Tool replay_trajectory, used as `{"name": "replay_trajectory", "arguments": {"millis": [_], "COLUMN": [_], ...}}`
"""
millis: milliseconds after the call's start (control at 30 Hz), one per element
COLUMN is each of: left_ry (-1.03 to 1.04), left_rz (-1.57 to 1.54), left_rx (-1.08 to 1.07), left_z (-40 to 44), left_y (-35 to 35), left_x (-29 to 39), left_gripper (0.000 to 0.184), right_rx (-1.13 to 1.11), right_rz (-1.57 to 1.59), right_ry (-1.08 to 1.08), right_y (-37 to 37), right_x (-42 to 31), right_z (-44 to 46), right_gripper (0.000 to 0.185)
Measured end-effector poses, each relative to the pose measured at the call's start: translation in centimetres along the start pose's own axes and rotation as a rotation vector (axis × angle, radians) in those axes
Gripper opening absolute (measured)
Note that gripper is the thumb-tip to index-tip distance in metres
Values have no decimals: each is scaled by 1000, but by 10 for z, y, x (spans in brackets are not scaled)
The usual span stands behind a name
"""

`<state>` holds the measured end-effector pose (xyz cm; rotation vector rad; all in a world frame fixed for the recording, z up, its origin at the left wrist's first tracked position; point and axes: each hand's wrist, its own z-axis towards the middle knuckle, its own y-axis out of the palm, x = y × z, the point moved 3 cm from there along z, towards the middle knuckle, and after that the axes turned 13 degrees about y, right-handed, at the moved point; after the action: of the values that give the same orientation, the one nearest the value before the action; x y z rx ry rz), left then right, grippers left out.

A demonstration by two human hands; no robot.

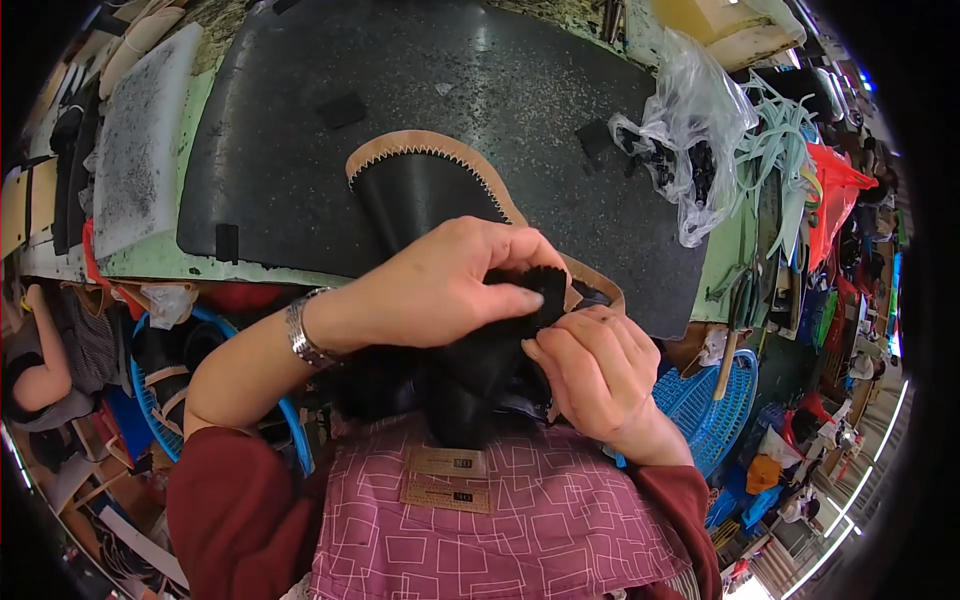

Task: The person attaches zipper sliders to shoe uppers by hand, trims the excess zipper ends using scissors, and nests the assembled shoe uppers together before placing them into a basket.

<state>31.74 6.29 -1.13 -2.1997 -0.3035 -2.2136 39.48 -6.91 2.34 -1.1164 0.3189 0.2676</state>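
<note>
A black leather boot upper with a tan edge and pale zigzag stitching lies partly on the dark work mat, its lower part bunched toward my lap. My left hand, wearing a metal watch band, is closed on the black upper, thumb pressed over a dark flap with a jagged edge. Close beside it, my right hand has its fingers pinched together at the edge of the same upper. Whatever lies between the right fingertips is hidden. More black material hangs below both hands, over a patterned apron.
Under the upper is a black mat on a green table. Clear plastic bags and pale green strips sit at the right. A speckled white slab lies left. Blue baskets flank me. Another person's arm shows far left.
</note>
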Motion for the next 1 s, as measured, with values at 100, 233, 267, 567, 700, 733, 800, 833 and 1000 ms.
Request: {"name": "replay_trajectory", "arguments": {"millis": [100,233,267,567,700,733,800,833,1000], "left_ry": [-39,-91,-90,-36,-51,-79,-109,-116,-47], "left_rz": [-254,-288,-280,-80,-3,17,34,14,-4], "left_rx": [-60,-33,27,96,112,77,46,48,115], "left_z": [-1,-1,0,3,2,1,0,0,-1], "left_y": [-8,-5,-5,4,3,3,3,3,4], "left_x": [-2,-1,-1,-1,6,8,9,9,5], "left_gripper": [32,26,24,15,16,15,15,14,17], "right_rx": [13,15,23,108,146,143,145,143,126], "right_rz": [11,10,8,-68,-28,-26,-42,-39,-17], "right_ry": [2,4,-1,51,-8,-10,-42,-42,-90], "right_y": [0,0,1,-2,1,1,1,2,4], "right_x": [1,1,1,0,3,4,4,5,5], "right_z": [-1,-1,-2,-3,-8,-9,-10,-10,-9], "right_gripper": [17,17,17,21,25,25,27,27,25]}}
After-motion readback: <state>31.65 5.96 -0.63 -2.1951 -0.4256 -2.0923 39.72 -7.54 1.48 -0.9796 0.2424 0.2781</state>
